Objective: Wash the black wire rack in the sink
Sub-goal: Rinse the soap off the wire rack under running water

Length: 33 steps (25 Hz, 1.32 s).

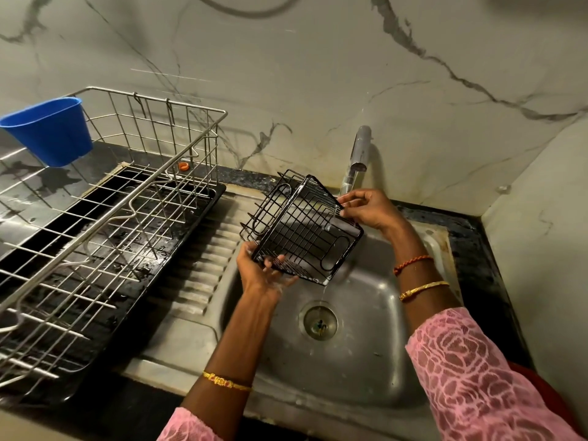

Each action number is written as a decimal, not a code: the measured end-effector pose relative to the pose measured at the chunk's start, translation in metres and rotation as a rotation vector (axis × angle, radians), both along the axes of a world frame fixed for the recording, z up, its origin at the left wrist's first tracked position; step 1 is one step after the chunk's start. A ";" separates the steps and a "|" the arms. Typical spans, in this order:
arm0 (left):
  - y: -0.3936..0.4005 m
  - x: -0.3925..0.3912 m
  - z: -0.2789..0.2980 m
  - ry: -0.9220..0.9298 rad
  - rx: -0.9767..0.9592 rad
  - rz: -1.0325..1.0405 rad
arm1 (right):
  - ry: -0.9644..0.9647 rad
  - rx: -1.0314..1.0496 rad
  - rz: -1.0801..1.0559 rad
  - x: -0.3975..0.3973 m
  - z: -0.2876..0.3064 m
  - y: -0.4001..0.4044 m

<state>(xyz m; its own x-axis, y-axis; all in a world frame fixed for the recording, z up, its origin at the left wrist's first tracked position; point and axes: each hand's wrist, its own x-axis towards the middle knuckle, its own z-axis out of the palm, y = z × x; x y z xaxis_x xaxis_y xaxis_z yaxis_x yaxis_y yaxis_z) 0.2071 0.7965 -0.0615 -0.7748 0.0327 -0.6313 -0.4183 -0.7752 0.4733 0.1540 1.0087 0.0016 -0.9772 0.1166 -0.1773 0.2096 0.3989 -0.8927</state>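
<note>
Rack (302, 224) tilted over sink (366, 361), under tap (358, 157) | left hand (264, 275) cups low corner, right hand (366, 208) pinches top rim | I judge it light, stiff, slippery wet; grip frame corners.

One black wire rack (302, 224) is counted, along with two hands: a left hand (262, 275) and a right hand (369, 210). One sink (366, 361), one tap (358, 157), one steel dish rack (105, 218) and one blue cup (47, 130) are seen. Four bangles are counted.
</note>
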 end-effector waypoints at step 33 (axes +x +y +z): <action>-0.003 -0.003 -0.051 0.221 0.329 -0.041 | 0.235 -0.205 -0.391 -0.011 -0.031 0.014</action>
